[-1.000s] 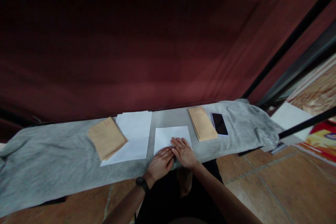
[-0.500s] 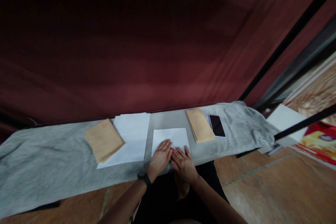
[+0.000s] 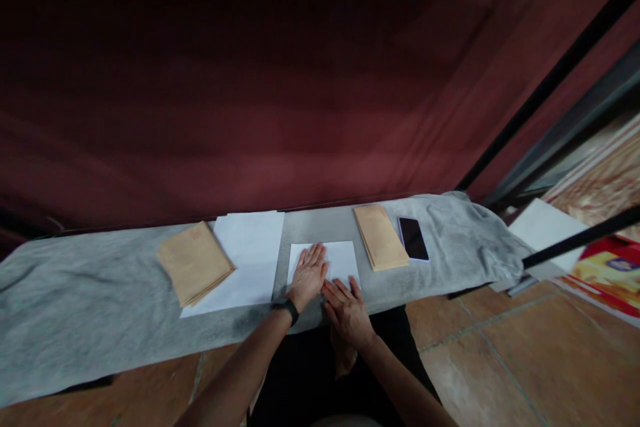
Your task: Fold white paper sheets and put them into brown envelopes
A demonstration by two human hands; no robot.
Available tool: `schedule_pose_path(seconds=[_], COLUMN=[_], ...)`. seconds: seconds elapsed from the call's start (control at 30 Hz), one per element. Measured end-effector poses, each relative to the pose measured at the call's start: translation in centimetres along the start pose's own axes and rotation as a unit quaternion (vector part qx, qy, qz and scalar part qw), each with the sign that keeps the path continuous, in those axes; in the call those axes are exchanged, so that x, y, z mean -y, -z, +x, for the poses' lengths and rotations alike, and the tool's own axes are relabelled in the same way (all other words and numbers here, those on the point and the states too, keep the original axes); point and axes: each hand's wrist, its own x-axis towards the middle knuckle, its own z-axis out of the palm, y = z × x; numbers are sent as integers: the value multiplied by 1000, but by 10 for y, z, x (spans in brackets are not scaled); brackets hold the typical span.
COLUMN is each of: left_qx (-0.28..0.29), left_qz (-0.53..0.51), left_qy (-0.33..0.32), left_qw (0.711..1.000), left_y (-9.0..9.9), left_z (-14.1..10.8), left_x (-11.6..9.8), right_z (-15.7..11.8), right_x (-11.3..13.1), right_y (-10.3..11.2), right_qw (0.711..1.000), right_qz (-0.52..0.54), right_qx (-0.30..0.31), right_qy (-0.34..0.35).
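A white sheet of paper, which looks folded, lies in front of me on the cloth-covered bench. Flat on its left half rests my left hand, fingers stretched toward the far edge. My right hand lies on the near edge with its fingers spread, close beside the left wrist. Neither hand grips anything. The paper's near edge is partly hidden under both hands. To the left, a stack of white paper is partly covered by a pile of brown envelopes.
Right of the sheet lies a second stack of brown envelopes, with a phone beside it. A dark red panel rises behind the bench. At the right are a black bar and a red and yellow package near the tiled floor.
My left hand has slid forward over the paper, toward its far edge. My right hand has stayed nearly in place on the near edge.
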Motion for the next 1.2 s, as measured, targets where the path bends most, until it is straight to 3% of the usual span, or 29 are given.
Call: schedule_pose_path(seconds=[0.33, 0.67, 1.2], left_qx=[-1, 55, 59], left_qz=[20, -8, -5], left_qy=[22, -75, -77], left_qw=[1000, 996, 995], left_y=[-3, 12, 12], left_z=[-5, -29, -34], left_x=[-5, -8, -10], right_z=[-3, -2, -8], right_x=[0, -9, -32], right_y=[-5, -18, -20], right_qw=[999, 992, 981], right_qz=[-31, -107, -131], right_qx=[-12, -21, -100], right_qy=[-18, -65, -105])
